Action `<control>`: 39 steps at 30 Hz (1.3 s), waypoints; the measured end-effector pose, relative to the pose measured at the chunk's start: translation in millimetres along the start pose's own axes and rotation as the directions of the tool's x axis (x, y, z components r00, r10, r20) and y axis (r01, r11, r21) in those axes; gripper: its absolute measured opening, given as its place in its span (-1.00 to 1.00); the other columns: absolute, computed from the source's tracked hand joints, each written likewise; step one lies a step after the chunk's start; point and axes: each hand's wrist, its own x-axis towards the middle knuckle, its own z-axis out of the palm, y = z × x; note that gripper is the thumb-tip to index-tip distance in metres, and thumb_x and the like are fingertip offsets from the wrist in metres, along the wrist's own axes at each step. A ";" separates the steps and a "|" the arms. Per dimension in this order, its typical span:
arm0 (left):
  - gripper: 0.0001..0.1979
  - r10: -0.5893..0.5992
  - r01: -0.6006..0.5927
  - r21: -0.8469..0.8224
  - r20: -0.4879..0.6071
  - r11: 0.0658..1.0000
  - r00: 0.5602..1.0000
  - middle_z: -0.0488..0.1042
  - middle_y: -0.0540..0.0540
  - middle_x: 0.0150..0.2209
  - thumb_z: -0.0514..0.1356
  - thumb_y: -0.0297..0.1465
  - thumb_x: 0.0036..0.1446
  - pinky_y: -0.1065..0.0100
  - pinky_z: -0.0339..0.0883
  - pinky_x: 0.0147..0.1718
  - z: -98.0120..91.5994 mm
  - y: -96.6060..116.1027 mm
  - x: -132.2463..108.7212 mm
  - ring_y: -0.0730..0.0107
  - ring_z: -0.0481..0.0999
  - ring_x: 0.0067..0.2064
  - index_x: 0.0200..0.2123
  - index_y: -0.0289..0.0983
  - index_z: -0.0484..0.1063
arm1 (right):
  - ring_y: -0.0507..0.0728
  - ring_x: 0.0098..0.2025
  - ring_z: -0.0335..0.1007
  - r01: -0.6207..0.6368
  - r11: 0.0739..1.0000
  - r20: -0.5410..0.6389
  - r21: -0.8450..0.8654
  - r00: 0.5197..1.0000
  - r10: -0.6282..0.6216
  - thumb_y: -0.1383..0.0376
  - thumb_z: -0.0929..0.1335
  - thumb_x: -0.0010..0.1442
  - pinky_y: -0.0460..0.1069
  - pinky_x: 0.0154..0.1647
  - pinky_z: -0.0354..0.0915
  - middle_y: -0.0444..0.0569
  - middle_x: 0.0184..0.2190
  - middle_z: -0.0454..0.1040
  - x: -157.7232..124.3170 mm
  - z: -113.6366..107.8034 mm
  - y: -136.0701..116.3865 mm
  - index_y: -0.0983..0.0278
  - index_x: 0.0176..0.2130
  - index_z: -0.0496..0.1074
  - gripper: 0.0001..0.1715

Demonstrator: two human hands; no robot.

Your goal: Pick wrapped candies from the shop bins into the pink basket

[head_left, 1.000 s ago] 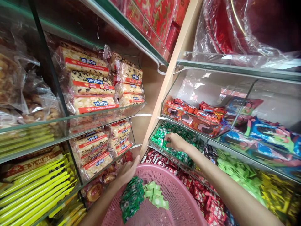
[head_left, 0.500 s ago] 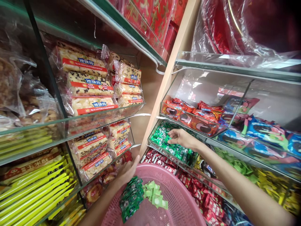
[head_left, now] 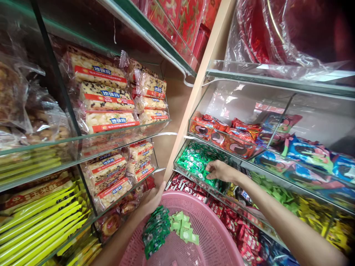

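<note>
The person's right hand [head_left: 219, 171] is down in the bin [head_left: 188, 176] of green candies [head_left: 194, 159], at its near right corner, with the fingers bent into the heap. They look pinched on a few candies, but whether any are truly caught cannot be told. The left hand [head_left: 152, 199] grips the far left rim of the basket [head_left: 213, 236], which sits just below the bin's front edge. Inside the basket, by that left rim, a clump [head_left: 155, 231] of the same green candies lies beside a smaller scatter of pale packets [head_left: 183, 229]; the rest of its floor is bare mesh. Judging from that, some gathering is done, the basket is far from full, and the bin is heaped. Red packs [head_left: 191, 187] on the shelf under the bin lie just beyond the basket's far rim, and neither hand touches them.
</note>
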 end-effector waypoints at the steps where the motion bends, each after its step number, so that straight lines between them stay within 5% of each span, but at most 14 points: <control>1: -0.19 0.011 -0.011 -0.007 0.001 1.000 1.000 0.53 -0.29 -0.42 -0.40 0.08 0.14 0.27 0.25 -0.27 0.4 -0.9 0.2 0.06 0.52 -0.21 -0.55 -0.29 0.45 | 0.00 -0.51 0.21 0.003 1.000 -0.002 -0.002 1.000 -0.003 0.24 0.44 -0.27 -0.10 -0.49 0.17 -0.23 -0.62 0.32 0.8 1.2 0.0 0.27 -0.52 0.35 -0.75; 8: -0.16 0.002 -0.002 -0.022 -0.015 1.000 1.000 0.53 -0.31 -0.39 -0.42 0.11 0.12 0.26 0.25 -0.23 3.3 -7.8 3.2 0.05 0.50 -0.17 -0.50 -0.32 0.48 | 0.04 -0.47 0.26 0.055 0.992 -0.096 -0.114 0.993 -0.066 0.23 0.39 -0.17 -0.08 -0.45 0.16 -0.18 -0.58 0.35 -4.9 -12.3 -4.8 0.26 -0.49 0.33 -0.80; 13: -0.20 0.001 0.000 -0.034 0.015 0.999 1.000 0.55 -0.28 -0.35 -0.40 0.06 0.15 0.28 0.25 -0.21 0.4 -6.6 4.0 0.10 0.50 -0.17 -0.49 -0.30 0.48 | 0.08 -0.40 0.33 0.151 0.966 -0.229 -0.209 0.953 -0.198 0.23 0.39 -0.05 -0.05 -0.37 0.20 -0.12 -0.48 0.44 -28.1 -13.3 -38.0 0.23 -0.40 0.36 -0.83; 16: -0.23 0.004 -0.003 -0.044 0.021 0.999 1.000 0.55 -0.25 -0.33 -0.38 0.04 0.16 0.28 0.24 -0.19 -1.2 -4.1 4.0 0.10 0.49 -0.16 -0.46 -0.28 0.48 | 0.10 -0.34 0.36 0.311 0.936 -0.200 -0.164 0.919 -0.340 0.24 0.35 0.07 -0.03 -0.31 0.23 -0.08 -0.38 0.47 -47.5 14.3 -67.2 0.22 -0.31 0.37 -0.87; 20: -0.25 -0.005 0.006 -0.023 0.026 1.000 1.000 0.54 -0.26 -0.29 -0.38 0.02 0.17 0.30 0.24 -0.22 -0.5 -3.0 5.0 0.10 0.48 -0.14 -0.41 -0.29 0.48 | 0.11 -0.19 0.34 0.532 0.844 -0.036 -0.072 0.844 -0.535 0.33 0.30 0.16 -0.01 -0.17 0.24 -0.06 -0.25 0.44 -62.4 84.8 -86.0 0.21 -0.22 0.36 -0.88; 24: -0.38 0.028 -0.028 0.018 0.011 0.999 1.000 0.53 -0.22 -0.30 -0.32 -0.11 0.23 0.36 0.21 -0.25 -0.3 -6.7 5.3 0.18 0.47 -0.16 -0.37 -0.29 0.45 | 0.09 -0.21 0.31 0.603 0.781 0.148 -0.159 0.797 -0.585 0.38 0.23 0.22 0.00 -0.19 0.25 -0.05 -0.27 0.41 -70.0 155.7 -74.6 0.27 -0.26 0.35 -0.88; 27: -0.40 0.043 -0.043 0.034 0.020 0.998 0.999 0.52 -0.17 -0.37 -0.32 -0.16 0.24 0.39 0.18 -0.34 -0.9 -11.1 3.9 0.24 0.47 -0.25 -0.36 -0.28 0.44 | 0.08 -0.26 0.28 0.679 0.685 0.264 -0.264 0.734 -0.626 0.40 0.20 0.25 -0.02 -0.21 0.23 -0.08 -0.36 0.39 -77.6 186.7 -58.1 0.28 -0.35 0.34 -0.82; 33: -0.47 0.078 -0.079 0.071 0.013 0.994 0.997 0.50 -0.13 -0.35 -0.29 -0.20 0.26 0.41 0.15 -0.34 -1.6 -12.4 -0.9 0.28 0.45 -0.25 -0.31 -0.26 0.42 | 0.09 -0.22 0.24 0.694 0.619 0.287 -0.367 0.718 -0.634 0.36 0.21 0.27 -0.02 -0.23 0.17 -0.10 -0.37 0.39 -83.7 198.2 -41.6 0.27 -0.38 0.31 -0.82; 39: -0.51 0.072 -0.073 0.017 0.032 0.997 0.997 0.51 -0.11 -0.35 -0.26 -0.24 0.25 0.43 0.16 -0.32 -0.4 -10.6 -2.8 0.32 0.45 -0.27 -0.30 -0.27 0.42 | 0.08 -0.19 0.22 0.687 0.636 0.238 -0.352 0.723 -0.649 0.34 0.16 0.30 0.00 -0.16 0.13 -0.10 -0.29 0.40 -74.5 187.1 -60.5 0.25 -0.32 0.32 -0.79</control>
